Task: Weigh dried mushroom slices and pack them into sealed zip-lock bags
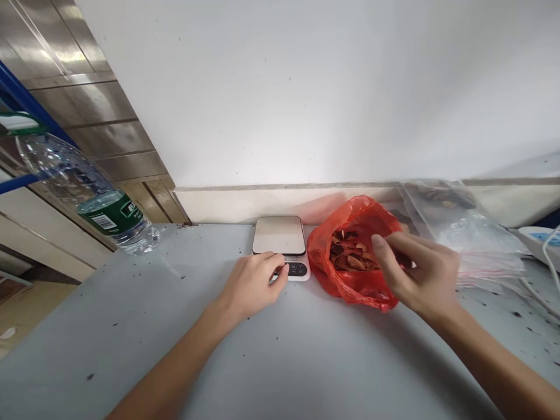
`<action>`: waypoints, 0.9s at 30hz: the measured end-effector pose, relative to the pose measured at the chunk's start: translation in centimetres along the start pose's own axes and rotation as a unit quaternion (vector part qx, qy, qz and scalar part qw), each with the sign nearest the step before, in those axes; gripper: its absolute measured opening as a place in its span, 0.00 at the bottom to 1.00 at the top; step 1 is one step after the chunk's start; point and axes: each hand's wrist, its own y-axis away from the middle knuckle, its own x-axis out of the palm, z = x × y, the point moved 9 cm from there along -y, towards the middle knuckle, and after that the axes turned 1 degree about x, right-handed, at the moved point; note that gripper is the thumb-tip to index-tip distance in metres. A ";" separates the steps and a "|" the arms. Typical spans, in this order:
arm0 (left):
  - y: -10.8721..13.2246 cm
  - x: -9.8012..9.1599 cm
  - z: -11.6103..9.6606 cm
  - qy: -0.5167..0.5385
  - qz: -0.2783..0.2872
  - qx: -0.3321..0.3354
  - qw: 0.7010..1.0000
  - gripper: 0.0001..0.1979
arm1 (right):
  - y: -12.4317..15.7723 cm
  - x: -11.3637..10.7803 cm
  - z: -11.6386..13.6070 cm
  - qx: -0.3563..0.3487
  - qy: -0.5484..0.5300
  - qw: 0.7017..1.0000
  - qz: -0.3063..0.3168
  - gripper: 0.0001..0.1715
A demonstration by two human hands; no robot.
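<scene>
A small white scale (pixel 279 234) stands against the wall, its plate bare. My left hand (pixel 258 281) rests at the scale's front edge, fingers curled beside the dark button panel and covering part of it; whether anything is between the fingertips is hidden. Just right of the scale sits an open red plastic bag (pixel 336 286) with brown dried slices (pixel 352 254) inside. My right hand (pixel 420 268) hovers at the bag's right side, thumb and fingers apart at the front, and I make out nothing held in it.
Clear plastic bags (pixel 476 233), one with dark pieces, lie behind my right hand. A white device (pixel 540 238) with a cable is at the far right. A large water bottle (pixel 105 204) stands at the left edge. Dark crumbs dot the grey table (pixel 131 332).
</scene>
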 end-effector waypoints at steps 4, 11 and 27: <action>0.2 0.2 0.1 -0.014 0.002 -0.005 1.000 0.11 | 0.6 -0.2 1.0 -0.060 0.012 0.996 0.058 0.20; 0.4 -0.1 -0.9 -0.021 -0.051 0.075 0.996 0.12 | 1.4 -0.4 0.9 -0.094 0.042 0.993 0.048 0.09; 0.5 0.9 1.4 -0.075 0.000 0.039 0.996 0.22 | 3.2 3.1 -3.3 -0.006 0.021 0.976 0.215 0.23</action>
